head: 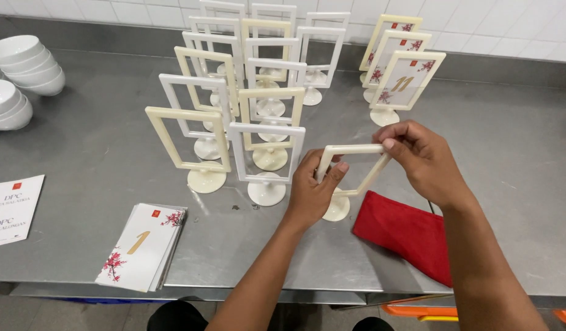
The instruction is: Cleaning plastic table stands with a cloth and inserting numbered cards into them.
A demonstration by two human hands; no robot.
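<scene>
At the near edge of a steel table (87,159), a stack of white cards (142,246) with red blossom prints and a gold numeral lies to the left, and a white printed sheet (12,208) lies further left. A red cloth (405,233) lies flat at the right, just beside the base of a cream frame stand (350,178).

Both bare hands hold that cream frame stand near the middle of the table, tilted, with its round foot resting on the steel. The left hand (312,193) closes its fingers around the frame's left upright, thumb on one side. The right hand (421,156) pinches the frame's upper right corner between thumb and curled fingers. The frame looks empty, though the angle makes that hard to confirm.

Behind the hands stands a tight group of empty frame stands (240,92), some white, some cream, upright in rows on round feet. Further right, apart from that group, three cream stands holding blossom cards (396,67) stand one behind another.

At the far left, stacked white bowls (19,70) sit on the table. White wall tiles (479,18) run along the back.
</scene>
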